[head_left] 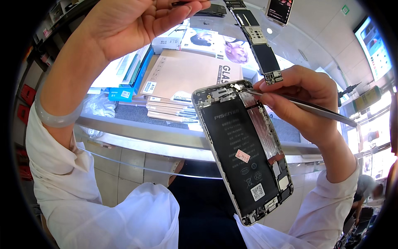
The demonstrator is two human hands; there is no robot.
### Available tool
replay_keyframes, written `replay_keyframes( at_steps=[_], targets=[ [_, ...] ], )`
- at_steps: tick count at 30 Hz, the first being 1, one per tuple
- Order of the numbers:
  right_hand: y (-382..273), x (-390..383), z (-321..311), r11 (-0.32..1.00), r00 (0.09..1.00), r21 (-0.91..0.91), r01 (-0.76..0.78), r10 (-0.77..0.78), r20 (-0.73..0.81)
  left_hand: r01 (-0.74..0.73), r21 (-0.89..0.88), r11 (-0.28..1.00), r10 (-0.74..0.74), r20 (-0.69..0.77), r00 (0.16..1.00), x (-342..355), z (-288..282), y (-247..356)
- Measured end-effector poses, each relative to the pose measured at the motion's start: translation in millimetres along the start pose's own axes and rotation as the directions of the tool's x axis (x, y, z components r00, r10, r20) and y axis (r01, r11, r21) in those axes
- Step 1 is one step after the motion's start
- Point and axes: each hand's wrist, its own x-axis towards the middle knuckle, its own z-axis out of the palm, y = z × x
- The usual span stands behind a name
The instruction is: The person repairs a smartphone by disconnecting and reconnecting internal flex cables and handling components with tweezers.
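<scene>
Looks about midway through the work on the phone (265,133). Found in the lower middle of the frame, tipped at a slant, wide open with no screen on top. Seems done: opening up the inside and getting the long thin board (256,36) out, up at the upper middle of the frame. Not in place: board and screen.

In the right hand (319,93), at the right of the frame, tweezers (319,112) pinched between thumb and finger, with tips right at the phone's top edge. Too small there to tell the bit being touched. Cannot tell if also gripping the board's low end. In the left hand (134,25), at the upper left, bent fingers by a thin dark thing (180,3); cannot tell if pinched.

Inside the phone: a big black battery (226,141) with a little pink sticker (242,155). Inside the glass counter (137,133): a pile of flat tan packs (186,68), a blue box (133,93) and clear bags (99,106). No way to tell what to find in those.
</scene>
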Motion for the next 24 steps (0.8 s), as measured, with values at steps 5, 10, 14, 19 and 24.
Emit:
replay_keyframes(
  at_steps=[5,10,14,19,24],
  targets=[
    [-3,1,-7,1.000,0.999,-0.013,0.025,-0.025,0.037,-0.001,0.015,1.000,0.001,0.010,1.000,-2,3,3],
    [-10,1,-5,0.998,0.997,-0.042,0.057,-0.055,0.046,-0.017,0.032,0.999,0.017,-0.015,1.000,-8,2,5],
    [-17,1,-6,0.996,0.998,-0.065,0.066,-0.064,0.025,-0.020,0.018,1.000,0.020,-0.003,1.000,-10,2,11],
    [-17,3,-5,0.998,0.999,-0.047,0.046,-0.045,0.028,-0.030,0.040,0.999,0.032,-0.036,0.999,-7,3,9],
    [-11,6,-4,1.000,1.000,-0.012,0.000,0.000,0.018,-0.025,0.037,0.999,0.025,-0.005,1.000,-4,1,7]
  ],
)
